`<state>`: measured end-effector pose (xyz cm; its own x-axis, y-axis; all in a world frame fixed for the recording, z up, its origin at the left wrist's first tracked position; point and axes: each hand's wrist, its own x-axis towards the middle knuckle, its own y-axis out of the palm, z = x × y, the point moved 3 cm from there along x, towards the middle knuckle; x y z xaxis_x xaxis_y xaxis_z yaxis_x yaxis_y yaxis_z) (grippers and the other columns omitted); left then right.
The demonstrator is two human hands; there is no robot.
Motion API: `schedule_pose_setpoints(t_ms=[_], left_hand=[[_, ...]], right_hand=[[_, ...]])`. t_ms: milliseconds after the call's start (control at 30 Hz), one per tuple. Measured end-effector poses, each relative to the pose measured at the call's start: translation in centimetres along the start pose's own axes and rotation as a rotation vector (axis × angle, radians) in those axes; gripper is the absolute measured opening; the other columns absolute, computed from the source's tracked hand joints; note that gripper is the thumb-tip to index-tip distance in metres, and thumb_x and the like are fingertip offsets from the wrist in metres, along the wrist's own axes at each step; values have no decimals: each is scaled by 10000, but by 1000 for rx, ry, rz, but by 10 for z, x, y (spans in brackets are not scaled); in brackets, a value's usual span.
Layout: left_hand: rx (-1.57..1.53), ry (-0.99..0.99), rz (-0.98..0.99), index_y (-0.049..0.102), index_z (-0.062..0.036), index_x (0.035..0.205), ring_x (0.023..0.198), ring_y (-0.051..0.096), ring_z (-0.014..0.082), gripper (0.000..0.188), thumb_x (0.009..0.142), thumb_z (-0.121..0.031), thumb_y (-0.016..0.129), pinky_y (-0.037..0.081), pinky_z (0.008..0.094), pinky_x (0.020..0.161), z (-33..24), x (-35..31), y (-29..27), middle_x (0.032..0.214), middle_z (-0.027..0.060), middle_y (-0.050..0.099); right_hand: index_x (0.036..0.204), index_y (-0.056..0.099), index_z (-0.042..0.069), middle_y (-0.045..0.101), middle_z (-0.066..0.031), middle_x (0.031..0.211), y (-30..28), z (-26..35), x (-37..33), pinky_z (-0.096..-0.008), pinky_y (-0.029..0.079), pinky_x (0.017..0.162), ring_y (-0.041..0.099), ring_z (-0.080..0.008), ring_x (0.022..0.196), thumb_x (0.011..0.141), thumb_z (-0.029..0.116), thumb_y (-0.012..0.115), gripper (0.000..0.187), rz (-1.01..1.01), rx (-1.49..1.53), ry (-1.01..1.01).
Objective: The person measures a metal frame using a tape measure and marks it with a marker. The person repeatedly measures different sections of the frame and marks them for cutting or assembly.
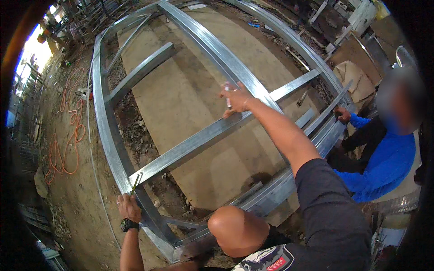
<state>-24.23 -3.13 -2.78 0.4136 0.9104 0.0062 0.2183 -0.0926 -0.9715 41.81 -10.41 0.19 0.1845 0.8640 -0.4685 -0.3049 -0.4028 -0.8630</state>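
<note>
My left hand (pixel 129 207), with a dark watch on its wrist, is at the outer edge of the left steel rail (pixel 105 122). Its fingers are closed by a thin yellow-and-dark strip (pixel 135 183) that sticks up at the joint with a steel cross stud (pixel 190 147); its exact kind is unclear. My right arm reaches across the frame. The right hand (pixel 236 99) is closed around a slim pen-like marker (pixel 228 103), over the far part of the cross stud, beside the long middle rail (pixel 221 54).
Brown boards (pixel 199 81) lie under the metal frame. A person in a blue sleeve (pixel 384 158) crouches at the right, one hand (pixel 343 115) at the frame's right end. An orange cord (pixel 74 122) coils on the dirt at left. A short stud (pixel 142 72) juts inward from the left rail.
</note>
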Motion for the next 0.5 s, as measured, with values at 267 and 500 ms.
schedule_pose_setpoints(t_ms=[267, 500], left_hand=[[15, 96, -81, 614, -23, 1078, 1019, 587, 485, 142, 1028, -155, 630, 484, 590, 817, -7, 2, 4, 1092, 230, 591], [4, 57, -138, 669, -100, 946, 925, 640, 468, 105, 969, -202, 666, 523, 599, 768, -2, -3, 2, 1001, 229, 627]], right_hand=[[1577, 454, 223, 169, -143, 1826, -2, -52, -18, -684, 57, 1305, 102, -361, 1694, 732, 713, 880, 1065, -130, -121, 106], [1672, 368, 201, 188, -158, 1818, 38, 12, 6, -699, 72, 1308, 111, -365, 1691, 687, 755, 881, 1241, -185, 27, -26]])
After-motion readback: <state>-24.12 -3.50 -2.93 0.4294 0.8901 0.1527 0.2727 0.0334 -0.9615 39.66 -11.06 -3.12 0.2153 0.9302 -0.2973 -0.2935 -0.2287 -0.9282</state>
